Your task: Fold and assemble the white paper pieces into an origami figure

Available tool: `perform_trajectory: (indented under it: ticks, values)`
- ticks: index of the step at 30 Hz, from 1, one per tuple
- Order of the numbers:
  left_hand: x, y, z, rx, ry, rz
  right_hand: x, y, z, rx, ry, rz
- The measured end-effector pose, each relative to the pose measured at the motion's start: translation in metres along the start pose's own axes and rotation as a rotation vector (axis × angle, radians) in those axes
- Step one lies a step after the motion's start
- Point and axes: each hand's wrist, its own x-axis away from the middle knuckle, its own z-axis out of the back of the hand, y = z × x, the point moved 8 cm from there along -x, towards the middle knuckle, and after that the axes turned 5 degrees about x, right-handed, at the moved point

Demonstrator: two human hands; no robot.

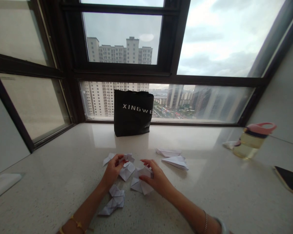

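Observation:
My left hand (114, 169) pinches a small folded white paper piece (129, 158) between thumb and fingers. Just under it lies another folded paper figure (127, 171), and a further one (108, 158) sits partly behind the hand. My right hand (156, 178) curves its thumb and fingers around an upright folded paper figure (142, 182), gripping its upper part. Nearer to me, beside my left forearm, more folded paper (114, 201) rests on the counter. Beyond my right hand are two pointed paper planes (176, 162), one behind the other.
A black bag (133, 113) with white letters stands by the window. On the right are a bottle with a pink lid (252, 141) and a dark flat device (290, 178). A white flat object (5, 185) lies at the left edge of the speckled countertop (63, 175).

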Motion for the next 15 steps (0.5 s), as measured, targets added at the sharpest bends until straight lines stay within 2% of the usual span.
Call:
perform_trajectory:
  ticks: [3,6,11,15]
  values:
    - [0.0,0.001,-0.001,0.017,-0.011,0.016,0.003,-0.006,-0.005,-0.078,-0.026,0.045]
    - [0.001,0.002,-0.003,0.036,-0.022,0.023,0.003,-0.006,0.0,-0.067,0.026,0.062]
    - [0.003,0.003,-0.012,0.089,-0.093,0.038,-0.001,0.004,0.017,-0.05,0.158,0.012]
    - [0.008,0.007,-0.02,0.064,-0.159,-0.001,-0.002,0.008,0.017,-0.057,0.149,-0.03]
